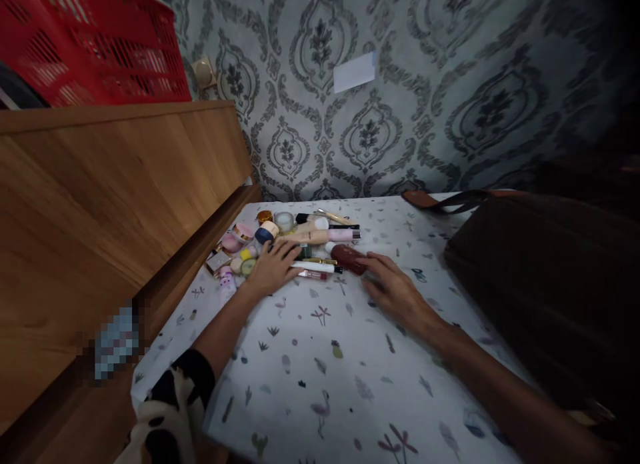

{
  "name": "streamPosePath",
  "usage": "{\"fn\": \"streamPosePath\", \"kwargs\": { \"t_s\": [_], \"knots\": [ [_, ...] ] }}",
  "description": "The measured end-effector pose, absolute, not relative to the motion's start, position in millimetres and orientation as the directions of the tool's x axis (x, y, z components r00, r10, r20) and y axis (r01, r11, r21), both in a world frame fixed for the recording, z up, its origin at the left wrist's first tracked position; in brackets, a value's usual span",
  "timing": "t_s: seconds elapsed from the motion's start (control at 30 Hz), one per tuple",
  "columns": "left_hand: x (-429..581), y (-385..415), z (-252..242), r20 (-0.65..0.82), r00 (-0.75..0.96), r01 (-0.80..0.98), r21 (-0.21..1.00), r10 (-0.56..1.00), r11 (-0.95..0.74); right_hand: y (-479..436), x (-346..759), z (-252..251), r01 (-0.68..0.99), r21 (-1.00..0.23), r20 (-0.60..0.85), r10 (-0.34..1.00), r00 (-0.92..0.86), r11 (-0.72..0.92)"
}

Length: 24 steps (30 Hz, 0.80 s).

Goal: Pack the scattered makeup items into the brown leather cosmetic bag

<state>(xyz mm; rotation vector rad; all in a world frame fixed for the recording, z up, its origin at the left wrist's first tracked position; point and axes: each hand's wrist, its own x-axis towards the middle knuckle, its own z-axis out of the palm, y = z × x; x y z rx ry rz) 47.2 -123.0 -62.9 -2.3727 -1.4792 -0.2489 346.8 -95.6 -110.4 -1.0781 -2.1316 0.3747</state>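
Note:
A pile of cosmetics (280, 241) lies on a white printed bedsheet (330, 357): small jars, tubes, pencils and a beige tube (313, 237). My left hand (273, 267) rests flat on the pile's near edge, fingers spread over pencils and a white stick (313, 267). My right hand (393, 287) lies low on the sheet, fingers stretched toward a dark red oblong case (349, 258) and touching its right end. Neither hand grips anything.
A wooden headboard (100, 204) runs along the left, with a red plastic crate (95, 44) on top. A dark brown bag (540, 284) with a tan strap sits on the right. Patterned wallpaper is behind.

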Motion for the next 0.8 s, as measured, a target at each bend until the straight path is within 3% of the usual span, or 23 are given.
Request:
{"fn": "streamPosePath", "kwargs": {
  "t_s": [0.37,0.6,0.8],
  "knots": [
    [31.2,-129.1,-57.0,0.329,0.334,0.942,-0.152,0.883,-0.300,-98.1,345.1,-107.1,0.639,-0.515,0.421,0.818,-0.392,0.571],
    [-20.3,-118.1,-57.6,0.373,0.042,0.999,-0.037,0.927,-0.030,-98.6,343.5,-108.0,0.637,-0.518,0.443,0.816,-0.372,0.571],
    [-42.2,-81.7,-53.8,0.352,0.054,0.997,0.024,0.935,-0.067,-100.3,345.5,-105.5,0.622,-0.504,0.451,0.797,-0.401,0.599]
  ]
}}
